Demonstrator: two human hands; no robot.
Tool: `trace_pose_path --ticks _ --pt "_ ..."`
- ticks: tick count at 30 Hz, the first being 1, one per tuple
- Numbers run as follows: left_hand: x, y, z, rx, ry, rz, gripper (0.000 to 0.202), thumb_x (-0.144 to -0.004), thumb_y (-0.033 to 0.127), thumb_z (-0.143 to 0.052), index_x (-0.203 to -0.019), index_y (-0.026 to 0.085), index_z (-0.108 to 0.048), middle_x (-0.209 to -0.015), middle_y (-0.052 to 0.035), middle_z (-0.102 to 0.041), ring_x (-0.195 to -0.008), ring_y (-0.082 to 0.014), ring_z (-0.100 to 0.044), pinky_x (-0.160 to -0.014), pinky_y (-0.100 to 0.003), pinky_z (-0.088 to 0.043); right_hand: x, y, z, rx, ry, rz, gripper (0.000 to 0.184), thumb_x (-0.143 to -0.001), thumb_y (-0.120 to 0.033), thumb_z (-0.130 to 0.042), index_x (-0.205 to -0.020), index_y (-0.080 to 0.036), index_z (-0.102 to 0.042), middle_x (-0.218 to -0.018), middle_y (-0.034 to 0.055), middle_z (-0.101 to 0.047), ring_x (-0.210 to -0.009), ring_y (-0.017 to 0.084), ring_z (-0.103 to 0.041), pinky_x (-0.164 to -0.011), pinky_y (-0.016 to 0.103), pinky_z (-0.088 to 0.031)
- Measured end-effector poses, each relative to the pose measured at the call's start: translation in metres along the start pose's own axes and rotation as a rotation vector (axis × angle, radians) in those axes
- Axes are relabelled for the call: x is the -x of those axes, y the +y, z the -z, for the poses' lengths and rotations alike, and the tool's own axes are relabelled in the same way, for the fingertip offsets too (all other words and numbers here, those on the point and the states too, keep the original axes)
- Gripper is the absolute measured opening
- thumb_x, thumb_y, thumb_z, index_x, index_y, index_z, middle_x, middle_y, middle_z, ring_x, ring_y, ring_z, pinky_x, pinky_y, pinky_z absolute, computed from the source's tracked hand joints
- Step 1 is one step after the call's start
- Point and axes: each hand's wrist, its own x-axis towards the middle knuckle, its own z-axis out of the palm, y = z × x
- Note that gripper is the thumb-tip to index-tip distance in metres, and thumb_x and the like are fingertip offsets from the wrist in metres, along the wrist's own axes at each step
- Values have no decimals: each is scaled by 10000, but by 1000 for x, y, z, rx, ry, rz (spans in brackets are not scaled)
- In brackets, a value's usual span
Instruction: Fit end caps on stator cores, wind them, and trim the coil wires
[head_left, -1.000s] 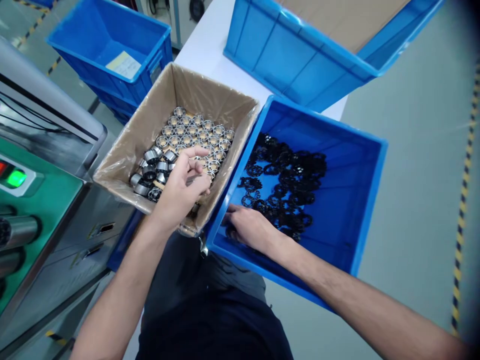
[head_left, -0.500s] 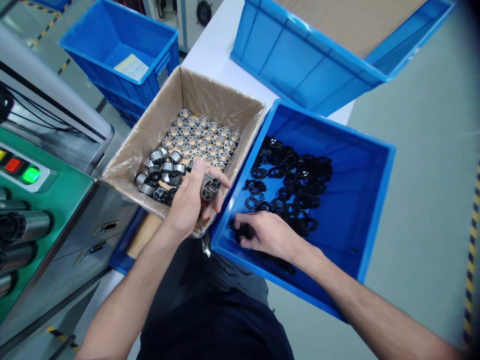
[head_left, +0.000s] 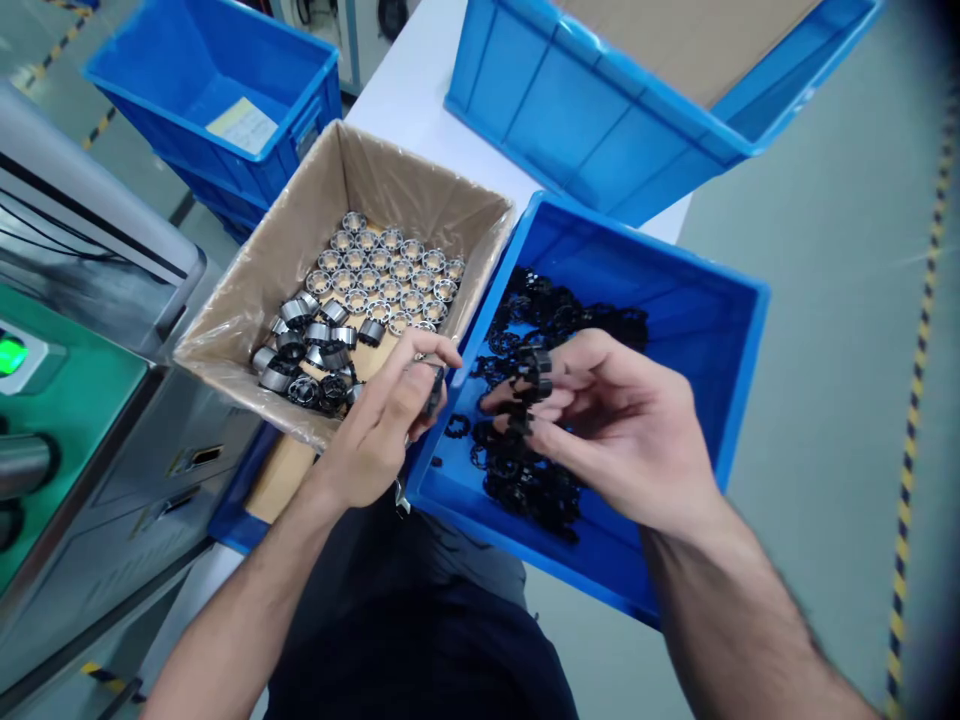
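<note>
My left hand (head_left: 382,425) is closed around a metal stator core (head_left: 433,388) with a dark slotted end, partly hidden by the fingers. It is held over the near right corner of the plastic-lined carton (head_left: 247,385). Inside the carton, bare silver cores (head_left: 367,280) stand in rows, and cores with black ends (head_left: 304,345) lie loosely heaped nearer me. My right hand (head_left: 637,430) grips several black toothed plastic rings (head_left: 535,373) between thumb and fingers, above the blue bin (head_left: 690,300). More black rings (head_left: 525,490) are piled in that bin.
A large blue crate (head_left: 570,110) with cardboard inside stands on the white table (head_left: 397,85) behind. Stacked blue crates (head_left: 225,90) are at the far left. A green-topped machine (head_left: 90,400) borders the left side. A wrench end (head_left: 403,498) shows below the carton.
My right hand has lifted from the bin's near left corner and turned over, now with black rings in its fingers. My left hand has rotated the core, turning its end away.
</note>
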Motion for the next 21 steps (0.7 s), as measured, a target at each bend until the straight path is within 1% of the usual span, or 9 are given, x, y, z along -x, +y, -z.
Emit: trace_pose_path --ticks 2,4,7,10,13,15,18,20,21 --pt "2 2 -2 -16 -8 1 442 -1273 679 -513 -1439 305 -680 -855 18 -541 -691 -151 -456 -620 -301 -380 -12 -1 -10 -6 -10 59 320 -840 -107 -1027 -934 -273 -769 -812 -37 -822 -658 129 -801 -613 178 -668" --pt "4 6 -5 -28 22 24 493 -1262 715 -508 -1513 324 -670 -898 4 -583 -700 -152 -449 -615 -305 -373 -21 3 -18 4 8 115 315 -824 -57 -1002 -912 -267 -785 -855 -41 -839 -729 128 -836 -654 165 -688" --pt "4 9 -8 -22 57 63 552 -1247 747 -518 -1632 366 -621 -1066 -27 -681 -730 -150 -476 -619 -300 -394 -27 11 -27 13 83 159 296 -801 -20 -957 -881 -253 -793 -845 -58 -826 -727 110 -830 -639 141 -669" --pt "4 7 -6 -13 39 68 569 -1244 717 -549 -1708 388 -579 -1104 -35 -674 -772 -163 -503 -632 -296 -415 -26 17 -34 48 156 152 264 -784 -58 -968 -868 -247 -804 -832 -55 -819 -714 112 -813 -616 151 -658" --pt "3 4 -5 9 53 22 570 -1225 682 -617 -1715 390 -606 -1111 -35 -642 -793 -170 -491 -641 -296 -444 -25 21 -38 76 219 120 231 -772 -110 -973 -835 -248 -799 -825 -41 -815 -703 123 -785 -591 177 -645" --pt "3 5 -7 13 86 11 547 -1226 684 -618 -1686 390 -651 -1116 -36 -632 -793 -169 -496 -653 -303 -467 -25 25 -39 58 247 88 226 -764 -134 -977 -815 -250 -789 -802 -40 -801 -659 114 -737 -531 173 -586" --pt "1 8 -11 9 131 43 585 -1230 756 -547 -1636 364 -700 -1103 -49 -659 -757 -171 -509 -642 -322 -469 -25 29 -40 17 254 38 287 -755 -185 -1022 -756 -249 -742 -738 -51 -761 -574 92 -634 -471 168 -504" --pt "0 10 -12 16 136 52 657 -1203 811 -553 -1639 342 -699 -1039 -49 -664 -714 -175 -494 -619 -330 -453 -25 31 -40 10 247 20 322 -748 -205 -1050 -740 -244 -731 -722 -53 -753 -551 84 -599 -471 171 -499" --pt "-1 10 -12 20 133 59 677 -1194 821 -568 -1651 337 -692 -1008 -46 -661 -700 -176 -491 -615 -330 -447 -24 31 -40 15 244 18 313 -751 -206 -1056 -749 -242 -744 -730 -50 -764 -554 86 -610 -481 175 -516"
